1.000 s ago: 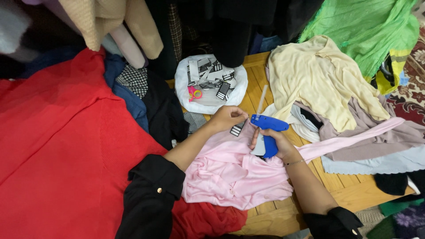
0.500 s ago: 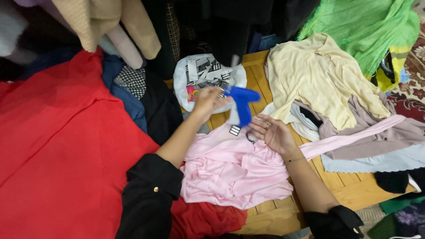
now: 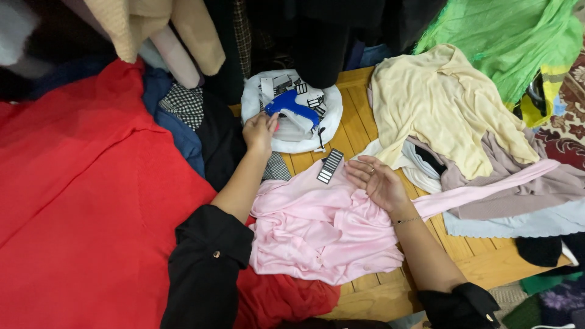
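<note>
Covering a wooden slatted surface (image 3: 359,116), heaped clothes crowd every side of the hands. The left hand (image 3: 261,131) reaches forward, fingers loosely curled beside a blue tagging gun (image 3: 291,103) lying in a white bag (image 3: 292,139); whether it touches the gun is unclear. The right hand (image 3: 378,180) lies open, palm up and empty, on a pink garment (image 3: 317,231), near a striped tag (image 3: 329,166).

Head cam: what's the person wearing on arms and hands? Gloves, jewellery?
No gloves: both hands are bare. The left hand and right hand come out of black sleeves pushed up to about the elbow. The left sleeve shows a small round button on its cuff, and so does the right sleeve. A thin chain bracelet circles the right wrist.
</note>
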